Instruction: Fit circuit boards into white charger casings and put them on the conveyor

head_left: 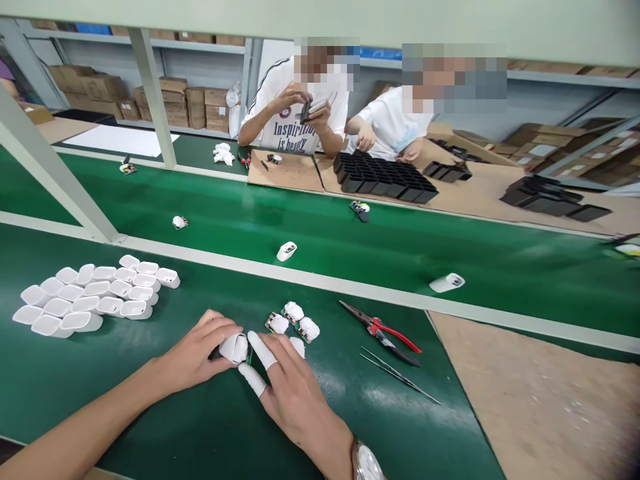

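Observation:
My left hand (pixel 205 350) is closed around a white plastic housing (pixel 233 348) just above the green bench (pixel 200 420). A circuit board with a white-wrapped part (pixel 241 348) shows at the housing's right side; how far it sits inside is hidden. My right hand (pixel 283 377), with white covers on two fingers, has its thumb and index finger apart at the board's right edge. Several white-topped circuit boards (pixel 309 329) lie just beyond my right hand. On the left stand rows of white housings (pixel 97 288) with their open ends up.
Red-handled pliers (pixel 383 331) and tweezers (pixel 400 377) lie right of my hands. A metal rail (pixel 260 268) borders the green belt, which carries white housings (pixel 447 283) and boards. Two people sit beyond, near black cases (pixel 385 177). Cardboard (pixel 545 400) covers the right.

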`<state>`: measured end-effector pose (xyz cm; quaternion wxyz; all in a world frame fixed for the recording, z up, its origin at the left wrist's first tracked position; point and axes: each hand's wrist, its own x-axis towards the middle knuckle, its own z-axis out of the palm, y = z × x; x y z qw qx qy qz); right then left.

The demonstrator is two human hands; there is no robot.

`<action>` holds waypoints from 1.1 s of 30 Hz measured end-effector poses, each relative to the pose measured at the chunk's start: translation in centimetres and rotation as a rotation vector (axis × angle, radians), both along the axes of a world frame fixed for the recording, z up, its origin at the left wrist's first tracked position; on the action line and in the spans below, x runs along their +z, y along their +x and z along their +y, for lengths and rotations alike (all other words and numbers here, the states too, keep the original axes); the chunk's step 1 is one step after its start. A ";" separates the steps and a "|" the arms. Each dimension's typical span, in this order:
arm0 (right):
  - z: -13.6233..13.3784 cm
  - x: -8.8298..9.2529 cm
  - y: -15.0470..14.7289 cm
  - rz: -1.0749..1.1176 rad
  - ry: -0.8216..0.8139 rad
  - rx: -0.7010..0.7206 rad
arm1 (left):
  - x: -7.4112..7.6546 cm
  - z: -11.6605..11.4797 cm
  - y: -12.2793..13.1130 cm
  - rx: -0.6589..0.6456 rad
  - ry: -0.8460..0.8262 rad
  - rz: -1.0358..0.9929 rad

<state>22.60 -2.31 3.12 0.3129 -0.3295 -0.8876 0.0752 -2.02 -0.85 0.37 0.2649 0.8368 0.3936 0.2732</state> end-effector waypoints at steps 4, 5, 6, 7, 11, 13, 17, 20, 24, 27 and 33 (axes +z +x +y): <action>0.1 -0.2 0.3 0.040 0.024 0.022 | 0.1 0.0 0.1 0.006 -0.015 -0.010; 0.1 -0.4 0.3 0.034 0.031 0.023 | 0.1 0.0 0.2 0.009 -0.004 -0.011; 0.1 -0.6 0.4 0.027 0.034 0.024 | 0.0 0.0 0.2 0.010 0.007 -0.013; 0.1 -0.8 0.4 0.027 0.033 0.026 | -0.1 0.0 0.2 0.011 0.014 -0.016; 0.2 -1.2 0.6 0.065 -0.008 0.061 | -0.4 -0.1 0.0 0.003 0.005 -0.016; 0.2 -1.4 0.5 0.048 -0.008 0.080 | -0.3 -0.1 -0.1 -0.001 0.005 -0.012; 0.0 -2.0 -0.3 -0.038 -0.016 0.059 | 0.0 -0.3 0.7 -0.008 0.043 -0.058; 0.1 -2.7 -1.1 -0.062 -0.064 0.080 | 0.4 -0.4 1.3 -0.060 0.047 -0.162; 0.5 -3.1 -1.0 -0.012 -0.052 0.067 | 1.0 0.1 -0.7 0.004 0.059 -0.131; 0.7 -3.0 -0.8 -0.011 -0.032 -0.005 | 1.7 0.8 -3.3 -0.005 -0.025 0.052; 0.7 -3.0 -0.9 0.093 -0.150 0.096 | 2.1 0.6 -2.8 -0.075 -0.334 -0.013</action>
